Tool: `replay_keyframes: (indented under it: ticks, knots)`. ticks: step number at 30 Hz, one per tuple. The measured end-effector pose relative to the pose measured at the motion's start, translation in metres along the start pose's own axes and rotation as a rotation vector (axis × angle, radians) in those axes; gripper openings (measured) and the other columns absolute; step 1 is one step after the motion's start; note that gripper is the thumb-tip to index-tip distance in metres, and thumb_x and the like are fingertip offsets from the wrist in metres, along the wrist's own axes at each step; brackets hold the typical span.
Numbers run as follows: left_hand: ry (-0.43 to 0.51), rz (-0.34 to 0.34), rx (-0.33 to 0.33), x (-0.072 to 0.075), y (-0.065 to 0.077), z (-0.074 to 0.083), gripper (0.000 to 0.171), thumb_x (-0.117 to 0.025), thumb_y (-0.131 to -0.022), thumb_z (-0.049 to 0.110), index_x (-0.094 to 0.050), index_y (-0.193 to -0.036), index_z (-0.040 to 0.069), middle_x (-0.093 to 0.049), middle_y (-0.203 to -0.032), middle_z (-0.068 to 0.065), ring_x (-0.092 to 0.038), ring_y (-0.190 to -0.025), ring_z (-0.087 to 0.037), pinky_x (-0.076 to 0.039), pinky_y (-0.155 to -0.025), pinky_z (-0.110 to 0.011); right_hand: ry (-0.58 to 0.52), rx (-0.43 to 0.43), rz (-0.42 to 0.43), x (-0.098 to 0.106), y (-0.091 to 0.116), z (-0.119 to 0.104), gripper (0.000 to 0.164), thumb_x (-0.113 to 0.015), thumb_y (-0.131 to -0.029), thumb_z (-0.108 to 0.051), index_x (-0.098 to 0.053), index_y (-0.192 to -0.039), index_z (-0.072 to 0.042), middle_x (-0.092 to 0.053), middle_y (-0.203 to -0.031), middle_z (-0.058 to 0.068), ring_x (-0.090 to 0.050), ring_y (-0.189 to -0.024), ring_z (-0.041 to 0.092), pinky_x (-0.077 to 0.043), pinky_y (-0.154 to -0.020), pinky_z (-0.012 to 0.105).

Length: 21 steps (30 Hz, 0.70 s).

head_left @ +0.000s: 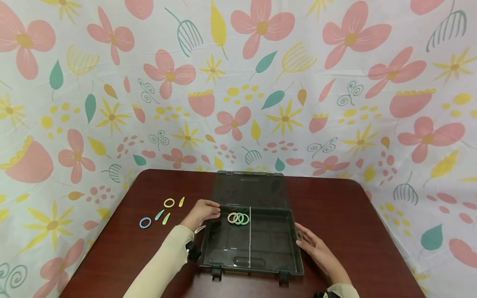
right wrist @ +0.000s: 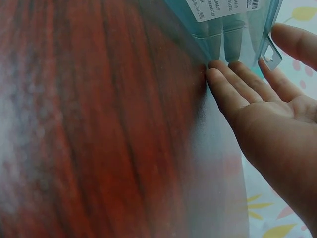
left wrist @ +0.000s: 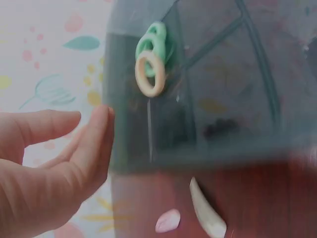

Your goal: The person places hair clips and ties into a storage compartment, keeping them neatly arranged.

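Observation:
A dark see-through plastic box (head_left: pixel 273 238) lies open on the table with its lid folded back. My left hand (head_left: pixel 201 213) is at its far left corner; in the left wrist view, thumb and fingers stand apart beside the box edge. At the opposite side, my right hand (head_left: pixel 316 248) touches the box. Its straight fingers (right wrist: pixel 230 94) reach beneath the labelled underside in the right wrist view, with the thumb near a latch tab. Inside the left compartment, a peach ring (left wrist: pixel 140 74) and green rings (head_left: pixel 248 219) overlap. A cream hair clip (left wrist: pixel 205 213) lies just outside the box.
On the table's left part lie a yellow ring (head_left: pixel 165 203), a blue ring (head_left: pixel 140 223) and several small hair clips (head_left: pixel 166 218). The raised lid (head_left: pixel 251 190) leans back toward the flowered cloth (head_left: pixel 238 82). Two latches (head_left: pixel 216 271) hang at the front.

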<state>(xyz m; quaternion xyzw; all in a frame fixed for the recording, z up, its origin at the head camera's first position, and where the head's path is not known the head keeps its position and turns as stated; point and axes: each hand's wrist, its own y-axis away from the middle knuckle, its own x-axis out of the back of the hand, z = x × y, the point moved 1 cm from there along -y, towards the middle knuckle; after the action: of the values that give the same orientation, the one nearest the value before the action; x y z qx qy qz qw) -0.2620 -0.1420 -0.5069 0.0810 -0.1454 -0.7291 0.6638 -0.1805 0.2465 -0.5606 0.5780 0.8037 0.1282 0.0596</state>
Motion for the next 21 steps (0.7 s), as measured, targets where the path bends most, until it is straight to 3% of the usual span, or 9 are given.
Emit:
replay_keyframes:
  ticks: [9, 15, 21]
  knots:
    - [0.056, 0.068, -0.019, 0.058, 0.004, 0.001, 0.036, -0.053, -0.094, -0.008, -0.048, -0.128, -0.017, -0.052, -0.124, -0.035, -0.059, -0.111, -0.04, -0.047, -0.099, -0.046, 0.013, -0.009, -0.003, -0.001, -0.001, 0.002, 0.064, -0.052, -0.1, -0.026, -0.019, -0.155, -0.018, -0.004, -0.16, 0.014, -0.002, -0.144, 0.042, -0.021, -0.112, 0.062]
    - [0.108, 0.17, -0.045, 0.105, 0.001, -0.007, 0.041, -0.05, -0.097, -0.005, -0.042, -0.135, -0.015, -0.044, -0.136, -0.035, -0.058, -0.115, -0.032, -0.04, -0.106, -0.047, 0.011, -0.006, 0.016, 0.001, -0.002, 0.004, 0.063, -0.053, -0.1, -0.027, -0.022, -0.154, -0.02, -0.007, -0.16, 0.012, -0.003, -0.144, 0.041, -0.02, -0.112, 0.063]
    - [0.103, 0.274, -0.039, 0.143, -0.001, -0.022, 0.046, -0.05, -0.099, 0.003, -0.037, -0.141, -0.01, -0.04, -0.14, -0.03, -0.046, -0.128, -0.035, -0.038, -0.109, -0.043, 0.011, -0.003, 0.009, 0.001, -0.004, 0.007, 0.063, -0.053, -0.1, -0.026, -0.021, -0.154, -0.02, -0.007, -0.16, 0.012, -0.002, -0.144, 0.041, -0.019, -0.112, 0.064]
